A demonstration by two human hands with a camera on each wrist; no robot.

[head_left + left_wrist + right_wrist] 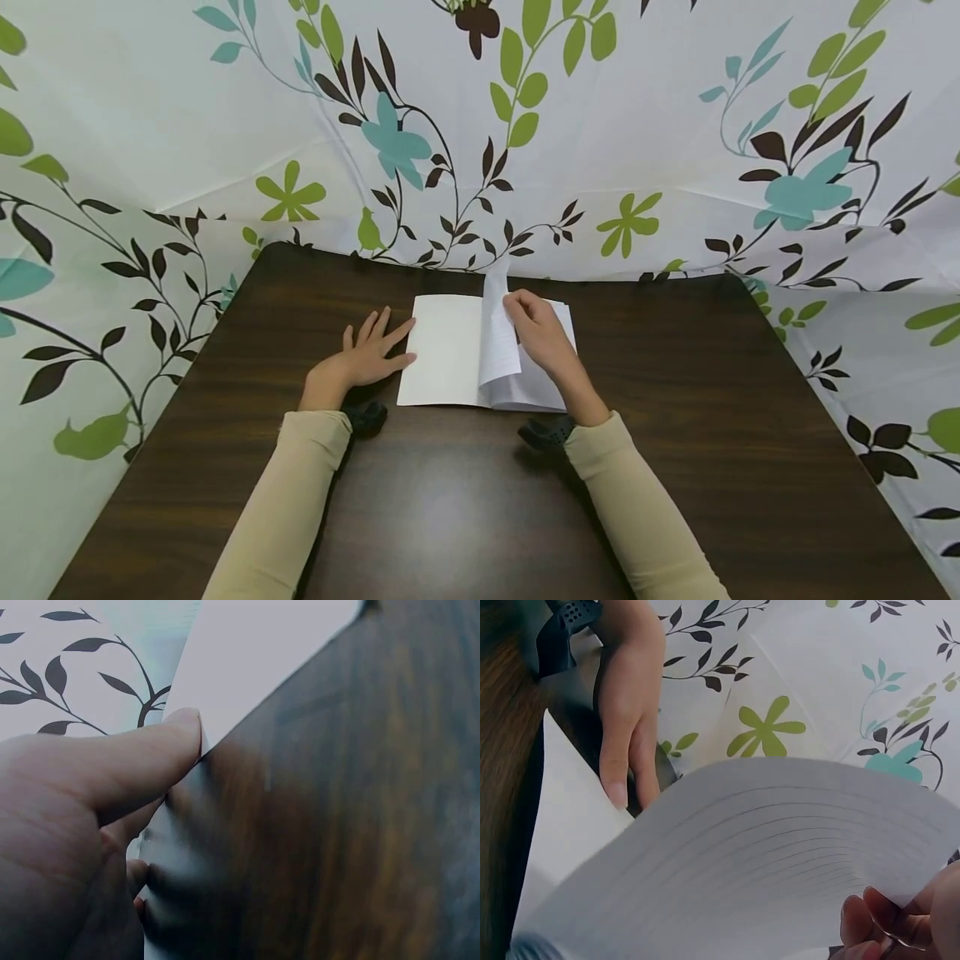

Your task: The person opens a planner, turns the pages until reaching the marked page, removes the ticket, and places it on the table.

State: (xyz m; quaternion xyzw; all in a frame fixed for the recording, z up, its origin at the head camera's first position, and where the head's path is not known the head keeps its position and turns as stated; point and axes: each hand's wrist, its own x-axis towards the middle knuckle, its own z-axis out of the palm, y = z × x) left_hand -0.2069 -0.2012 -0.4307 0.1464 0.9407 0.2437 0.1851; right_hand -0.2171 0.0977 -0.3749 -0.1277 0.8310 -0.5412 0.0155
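Note:
An open notebook [446, 354] lies on the dark table, its left side a plain pale page. The person's right hand [543, 335] pinches a lined page [497, 333] by its edge and holds it raised and bent near the spine. Seen from the right wrist, that curved page [735, 855] spreads across the view, with the right fingers at its corner. The left hand [360, 357] is spread flat at the notebook's left edge, thumb and index fingertips touching it. In the left wrist view, the thumb [161, 746] rests on the white page edge.
The dark wooden table [450, 500] extends on all sides of the notebook. Behind it hangs a white cloth [450, 225] with leaf and flower prints. Dark devices are strapped at the left wrist [366, 418] and the right wrist [546, 433].

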